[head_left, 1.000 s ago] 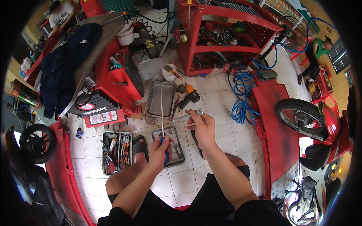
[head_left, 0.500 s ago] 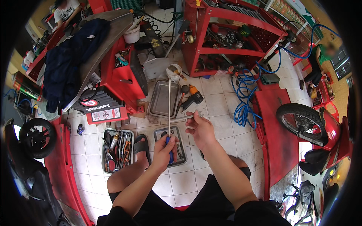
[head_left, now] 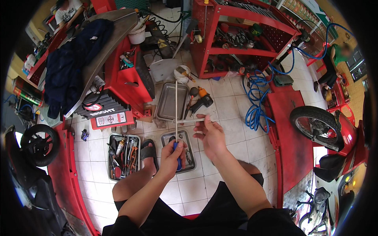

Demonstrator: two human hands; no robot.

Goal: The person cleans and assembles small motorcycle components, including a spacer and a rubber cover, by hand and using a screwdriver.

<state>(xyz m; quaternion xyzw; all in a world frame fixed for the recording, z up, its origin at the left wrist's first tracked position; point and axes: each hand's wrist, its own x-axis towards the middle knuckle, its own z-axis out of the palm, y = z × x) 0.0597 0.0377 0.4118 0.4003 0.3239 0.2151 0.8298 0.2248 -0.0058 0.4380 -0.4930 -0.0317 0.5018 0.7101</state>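
Note:
My left hand is closed round the blue handle of a long screwdriver, whose pale shaft points away from me. Between the thumb and fingers of my right hand is a silver wrench, lying roughly crosswise. Its left end overlaps the screwdriver shaft in view; whether the two touch, I cannot tell. Below my hands a small metal tray rests on the floor, partly hidden by my left hand, with some metal parts in it.
A tool-filled tray sits by my left foot. Ahead are a larger metal tray, an impact gun and a white bucket. A red tool cart, coiled blue hose and red lift platforms with motorcycles surround me.
The wrench in my right hand has turned slightly and lies more level, its left end a little farther from me. My left hand and the screwdriver have barely moved.

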